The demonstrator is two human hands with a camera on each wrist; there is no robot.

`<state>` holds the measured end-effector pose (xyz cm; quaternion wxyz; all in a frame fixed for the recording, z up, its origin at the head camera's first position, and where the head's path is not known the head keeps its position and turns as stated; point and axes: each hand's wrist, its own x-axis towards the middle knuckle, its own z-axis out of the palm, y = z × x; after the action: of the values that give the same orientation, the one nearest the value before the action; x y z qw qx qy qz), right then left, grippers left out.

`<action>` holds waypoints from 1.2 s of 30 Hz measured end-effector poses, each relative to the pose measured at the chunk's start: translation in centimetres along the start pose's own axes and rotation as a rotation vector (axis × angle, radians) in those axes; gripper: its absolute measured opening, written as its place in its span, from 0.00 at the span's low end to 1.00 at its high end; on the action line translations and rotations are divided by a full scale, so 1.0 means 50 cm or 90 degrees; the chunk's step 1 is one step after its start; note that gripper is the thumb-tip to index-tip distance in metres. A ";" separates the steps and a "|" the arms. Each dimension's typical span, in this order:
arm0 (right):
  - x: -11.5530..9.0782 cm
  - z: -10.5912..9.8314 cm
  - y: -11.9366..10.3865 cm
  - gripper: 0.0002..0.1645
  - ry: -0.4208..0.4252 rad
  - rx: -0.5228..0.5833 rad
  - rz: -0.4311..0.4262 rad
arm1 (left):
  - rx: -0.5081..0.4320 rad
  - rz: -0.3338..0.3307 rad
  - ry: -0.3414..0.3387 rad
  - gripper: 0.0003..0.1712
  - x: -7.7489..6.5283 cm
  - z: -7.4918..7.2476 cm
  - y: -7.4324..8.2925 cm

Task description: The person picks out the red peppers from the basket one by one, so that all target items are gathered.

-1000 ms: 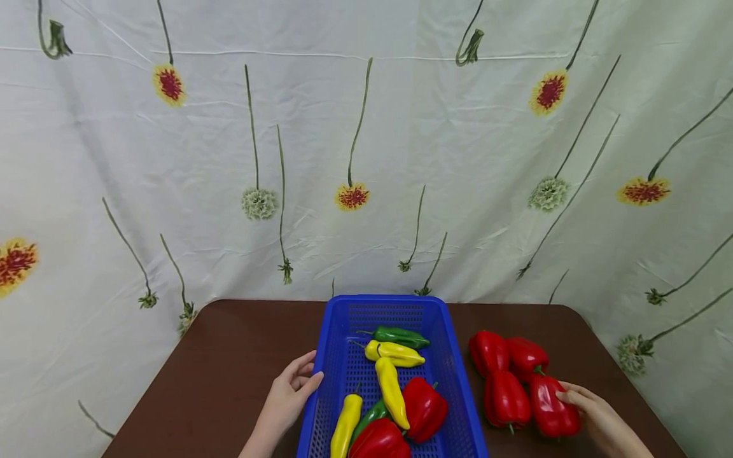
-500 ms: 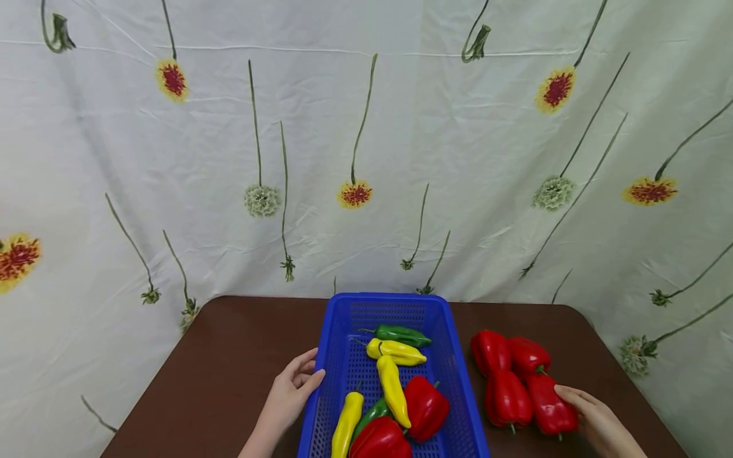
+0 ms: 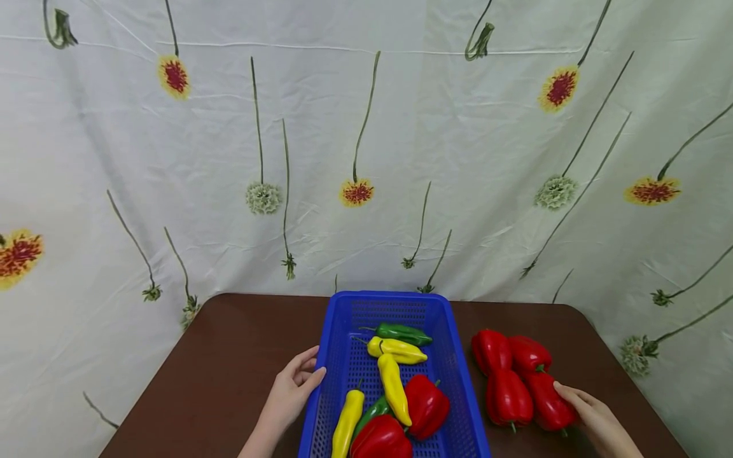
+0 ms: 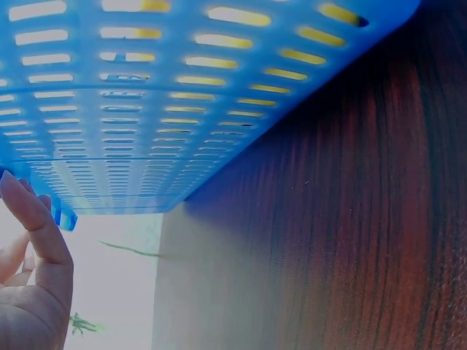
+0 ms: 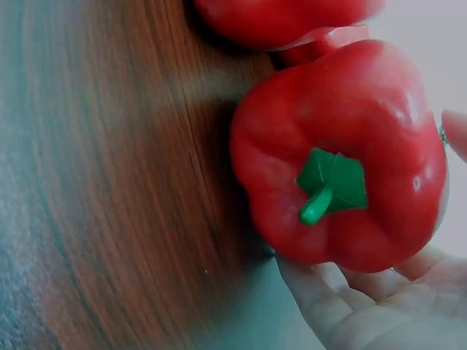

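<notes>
My left hand [image 3: 292, 388] holds the left rim of a blue plastic basket [image 3: 466, 381], its thumb on the edge. In the left wrist view that hand [image 4: 36, 270] shows beside the slotted basket wall [image 4: 131, 131]. On the right, my right hand [image 3: 595, 413] grips a shiny red bell pepper [image 3: 546, 401] by its right side, the thumb on top. Its green stem faces the camera in the right wrist view, with fingers [image 5: 314, 295] along its side. The pepper lies against other red bell peppers [image 3: 508, 397] on the brown table.
Inside the basket are yellow long peppers [image 3: 392, 388], green ones [image 3: 403, 333] and two red bell peppers [image 3: 426, 407]. The dark wood-grain table [image 3: 229, 356] extends on both sides of the basket. A white flowered cloth [image 3: 366, 254] hangs behind its far edge.
The gripped red bell pepper has shifted slightly left and turned, pressing closer to its neighbours, with my right hand moving along. My left hand stays at the basket rim.
</notes>
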<state>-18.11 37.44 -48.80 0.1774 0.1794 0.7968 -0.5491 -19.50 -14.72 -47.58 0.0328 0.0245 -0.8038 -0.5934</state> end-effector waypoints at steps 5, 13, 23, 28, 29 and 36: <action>-0.002 -0.001 0.000 0.58 -0.001 -0.008 0.005 | -0.003 0.001 -0.001 0.30 0.000 0.000 0.000; -0.015 -0.014 -0.016 0.58 0.005 -0.006 0.000 | -0.013 -0.004 -0.003 0.30 -0.002 0.000 0.004; -0.058 -0.025 -0.102 0.55 0.059 -0.009 -0.067 | -0.005 -0.002 -0.003 0.30 -0.003 -0.002 0.009; -0.080 -0.003 -0.140 0.38 0.076 0.002 -0.172 | -0.006 -0.002 -0.001 0.30 -0.002 -0.001 0.008; -0.084 0.004 -0.149 0.33 0.078 0.014 -0.203 | -0.008 -0.003 -0.001 0.30 -0.002 -0.001 0.008; -0.107 0.081 -0.222 0.27 0.054 0.023 -0.344 | -0.006 0.000 -0.001 0.30 0.000 0.001 0.004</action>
<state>-18.43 29.45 -38.60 -0.0121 -0.0138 0.8126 -0.5826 -19.48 -14.63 -47.42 0.0323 0.0242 -0.8009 -0.5975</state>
